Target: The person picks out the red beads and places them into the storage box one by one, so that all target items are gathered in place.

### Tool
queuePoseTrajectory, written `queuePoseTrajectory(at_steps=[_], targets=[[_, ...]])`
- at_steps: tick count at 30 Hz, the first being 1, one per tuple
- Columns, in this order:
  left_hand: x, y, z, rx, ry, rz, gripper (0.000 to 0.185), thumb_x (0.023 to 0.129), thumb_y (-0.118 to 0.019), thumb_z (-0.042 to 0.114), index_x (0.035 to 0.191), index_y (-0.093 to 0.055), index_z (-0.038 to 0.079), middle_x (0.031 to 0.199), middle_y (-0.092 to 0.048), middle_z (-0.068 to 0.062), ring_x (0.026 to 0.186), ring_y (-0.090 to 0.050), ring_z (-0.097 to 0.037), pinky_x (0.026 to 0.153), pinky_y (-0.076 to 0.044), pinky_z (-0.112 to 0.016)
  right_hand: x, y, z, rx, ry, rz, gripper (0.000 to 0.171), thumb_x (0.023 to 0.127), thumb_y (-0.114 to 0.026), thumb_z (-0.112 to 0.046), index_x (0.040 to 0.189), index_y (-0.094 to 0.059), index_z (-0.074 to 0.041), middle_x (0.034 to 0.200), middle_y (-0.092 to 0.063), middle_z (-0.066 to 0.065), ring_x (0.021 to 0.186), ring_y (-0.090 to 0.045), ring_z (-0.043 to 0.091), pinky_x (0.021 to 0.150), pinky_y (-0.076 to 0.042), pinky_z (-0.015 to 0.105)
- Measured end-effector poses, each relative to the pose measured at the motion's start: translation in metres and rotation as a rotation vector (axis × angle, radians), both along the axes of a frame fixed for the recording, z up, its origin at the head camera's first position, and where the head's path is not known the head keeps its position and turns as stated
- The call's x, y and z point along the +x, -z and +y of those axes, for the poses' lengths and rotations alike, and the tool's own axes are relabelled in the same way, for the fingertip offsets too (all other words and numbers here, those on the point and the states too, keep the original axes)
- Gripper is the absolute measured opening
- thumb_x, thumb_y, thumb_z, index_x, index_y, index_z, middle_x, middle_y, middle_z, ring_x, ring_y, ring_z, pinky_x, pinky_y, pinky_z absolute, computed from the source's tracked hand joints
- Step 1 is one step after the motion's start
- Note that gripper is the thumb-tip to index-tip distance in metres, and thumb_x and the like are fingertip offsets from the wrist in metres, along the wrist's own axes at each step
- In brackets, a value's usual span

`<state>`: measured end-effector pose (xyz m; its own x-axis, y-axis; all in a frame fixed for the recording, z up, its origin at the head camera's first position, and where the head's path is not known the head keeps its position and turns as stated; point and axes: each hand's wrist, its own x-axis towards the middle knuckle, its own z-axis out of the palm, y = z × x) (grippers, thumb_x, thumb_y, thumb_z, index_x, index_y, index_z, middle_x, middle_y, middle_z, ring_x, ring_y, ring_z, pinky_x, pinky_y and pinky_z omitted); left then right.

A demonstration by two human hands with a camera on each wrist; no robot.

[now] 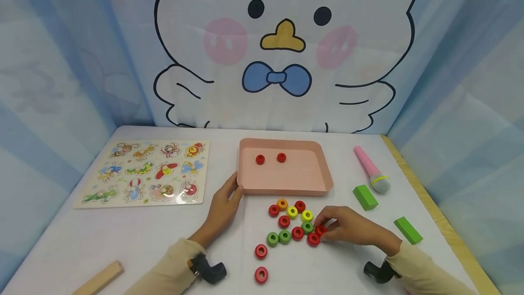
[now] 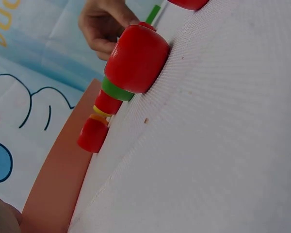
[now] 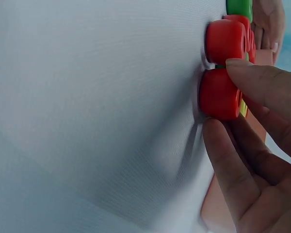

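My right hand pinches a red ring-shaped bead between thumb and fingers. Another red bead sits right beside it, and a green bead is close by. My left hand touches the front left corner of a pink tray, its fingers fairly straight along the side. Inside the tray lie two red beads, one a red bead toward the left. Several more red, green, yellow and orange beads are spread in front of the tray, including a red bead large in the left wrist view.
An insect picture board lies at the left. Toward the right are a pink toy microphone, a green block and a second green block. A wooden strip is at the front left. A printed curtain stands behind.
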<state>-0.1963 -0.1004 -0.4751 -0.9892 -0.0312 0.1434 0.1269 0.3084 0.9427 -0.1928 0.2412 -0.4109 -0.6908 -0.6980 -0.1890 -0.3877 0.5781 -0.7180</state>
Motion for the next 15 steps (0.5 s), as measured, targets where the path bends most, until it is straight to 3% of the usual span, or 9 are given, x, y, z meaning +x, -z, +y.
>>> queuePoseTrajectory(at_steps=[8,15], targets=[[-0.001,0.001,0.000,0.001,-0.005,0.020,0.054,0.103,-0.051,0.021,0.152,-0.034,0.003,0.151,-0.041,-0.011,0.140,-0.034,-0.023,0.115,-0.028,-0.042,-0.005,-0.015,0.001,0.028,0.004,0.014,0.020,0.087,-0.076,-0.015,0.106,-0.070,-0.013,0.103,-0.064,-0.006,0.095,-0.060,0.013,0.083,-0.056,0.028],[0.000,0.003,0.000,-0.004,-0.017,0.015,0.054,0.103,-0.052,0.023,0.152,-0.036,0.004,0.150,-0.042,-0.011,0.139,-0.036,-0.023,0.114,-0.029,-0.042,-0.036,-0.041,-0.002,0.066,0.036,0.132,0.023,0.088,-0.075,-0.013,0.109,-0.069,-0.007,0.103,-0.064,-0.003,0.096,-0.061,0.018,0.083,-0.057,0.028]])
